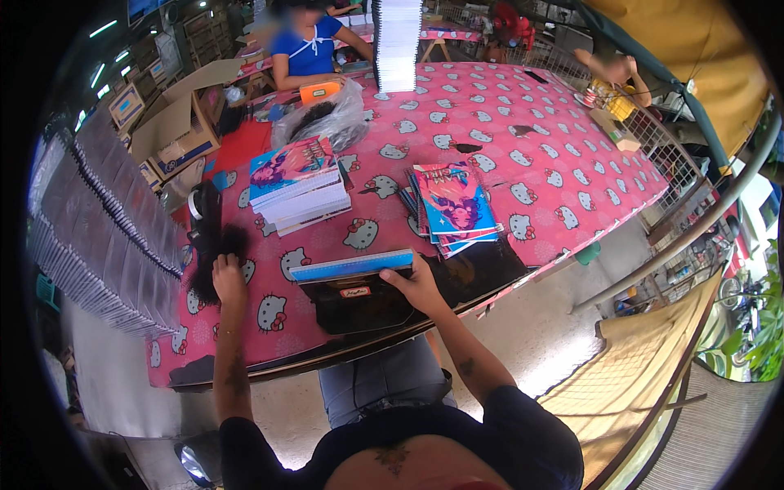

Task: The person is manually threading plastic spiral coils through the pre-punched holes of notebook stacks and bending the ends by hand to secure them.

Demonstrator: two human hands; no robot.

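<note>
Head view: the right hand (pixel 415 286) clamps one end of a blue notebook (pixel 351 266) over a black mat (pixel 359 314) at the near edge of the pink table (pixel 394 226). The left hand (pixel 229 279) has its fingers in a bristly black pile (pixel 219 249); whether they pinch anything, I cannot tell. Held at one end, the notebook could tip if that grip loosens; careless tugging could tangle the pile.

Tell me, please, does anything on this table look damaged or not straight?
Yes. The pink table cover has dark, irregular patches, possibly tears, interrupting its print. Also, the right-hand notebook pile sits askew: its edges do not line up.
</note>
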